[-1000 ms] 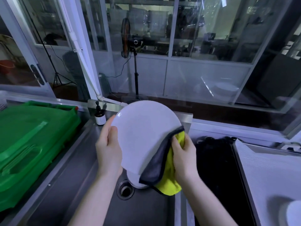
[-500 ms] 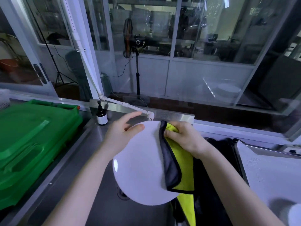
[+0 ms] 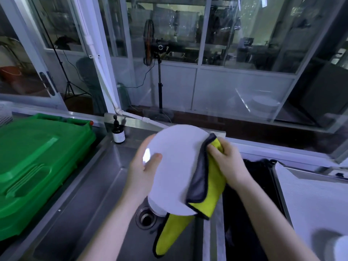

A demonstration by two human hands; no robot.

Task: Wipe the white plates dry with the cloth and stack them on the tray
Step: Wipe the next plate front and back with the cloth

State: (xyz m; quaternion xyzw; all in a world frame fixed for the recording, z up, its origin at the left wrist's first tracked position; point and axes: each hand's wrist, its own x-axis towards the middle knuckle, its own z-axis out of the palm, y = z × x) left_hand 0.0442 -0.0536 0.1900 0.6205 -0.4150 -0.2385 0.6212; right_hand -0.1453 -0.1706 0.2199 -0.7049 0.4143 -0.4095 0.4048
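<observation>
While I hold the white plate up on edge over the sink, my left hand grips its left rim. The thumb presses on the near face and the fingers curl behind, so the plate cannot turn as I rub. My right hand pinches the grey-and-yellow cloth over the far right rim, and the loose end hangs down toward the near side of the sink. Lapping the cloth over the edge should let me dry both faces in one pass, I judge. The plate is above the basin so that drips fall near the drain. Just under the plate, beside the drain, a white rounded thing shows. I take it for another dish to be dried, though most of it is hidden. I cannot pick out the tray for sure. A pale surface lies to the right, with something white and blurred at its near corner. A green crate sits to the left, and a small dark bottle stands at the far edge of the sink.
</observation>
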